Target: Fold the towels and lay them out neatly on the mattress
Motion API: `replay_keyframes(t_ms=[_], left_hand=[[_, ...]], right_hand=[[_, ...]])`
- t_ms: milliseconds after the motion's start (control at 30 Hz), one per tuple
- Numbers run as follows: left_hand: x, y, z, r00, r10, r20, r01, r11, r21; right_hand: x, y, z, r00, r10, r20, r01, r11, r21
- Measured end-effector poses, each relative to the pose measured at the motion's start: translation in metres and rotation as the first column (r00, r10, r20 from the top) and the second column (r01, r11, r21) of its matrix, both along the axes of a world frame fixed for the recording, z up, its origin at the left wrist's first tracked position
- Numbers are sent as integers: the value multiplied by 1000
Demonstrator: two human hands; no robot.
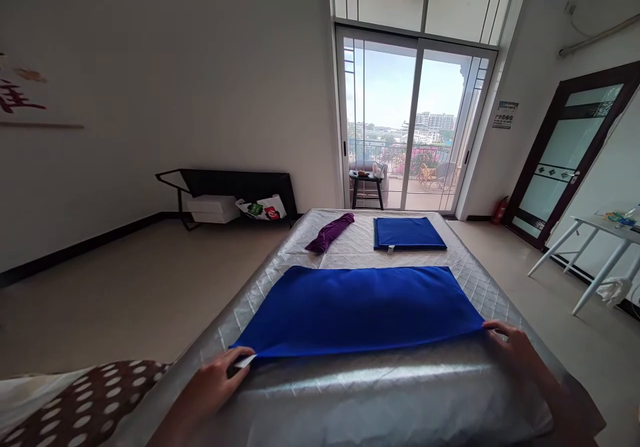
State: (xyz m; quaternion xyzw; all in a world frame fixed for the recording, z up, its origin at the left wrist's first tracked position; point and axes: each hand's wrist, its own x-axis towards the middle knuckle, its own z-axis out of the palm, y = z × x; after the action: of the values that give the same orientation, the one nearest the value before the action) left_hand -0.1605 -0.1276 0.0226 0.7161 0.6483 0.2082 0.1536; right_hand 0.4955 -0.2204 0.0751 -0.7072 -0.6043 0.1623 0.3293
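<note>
A blue cloth [355,310], probably a pillowcase, lies spread out across the mattress [380,407]. My left hand [217,380] pinches its near left corner, where a small white label sticks out by the fingers. At the near right corner, my right hand [510,344] grips the cloth between thumb and fingers. The near edge looks taut between both hands and slightly lifted. Beyond it, a folded blue cloth [411,232] with a white tag rests on the far right of the mattress. To its left lies a crumpled purple cloth [330,234].
Brown polka-dot fabric [95,400] lies at the lower left. A black bench [235,184] stands by the left wall, with a white box [214,208] and a printed bag under it. Glass sliding doors [413,127] are ahead; a white table [607,227] stands right.
</note>
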Motion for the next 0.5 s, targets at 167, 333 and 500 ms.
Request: replay_keyframes(t_ms=[167, 333, 500], left_hand=[[-22, 1, -5, 1000, -7, 16, 8, 999, -39], [-18, 57, 25, 982, 160, -98, -157, 987, 35], [13, 144, 41, 952, 210, -224, -193, 976, 96]], right_hand=[[11, -6, 5, 992, 106, 67, -99, 989, -107], [14, 33, 16, 992, 81, 98, -71, 993, -97], [-4, 119, 19, 987, -19, 162, 39, 992, -121]])
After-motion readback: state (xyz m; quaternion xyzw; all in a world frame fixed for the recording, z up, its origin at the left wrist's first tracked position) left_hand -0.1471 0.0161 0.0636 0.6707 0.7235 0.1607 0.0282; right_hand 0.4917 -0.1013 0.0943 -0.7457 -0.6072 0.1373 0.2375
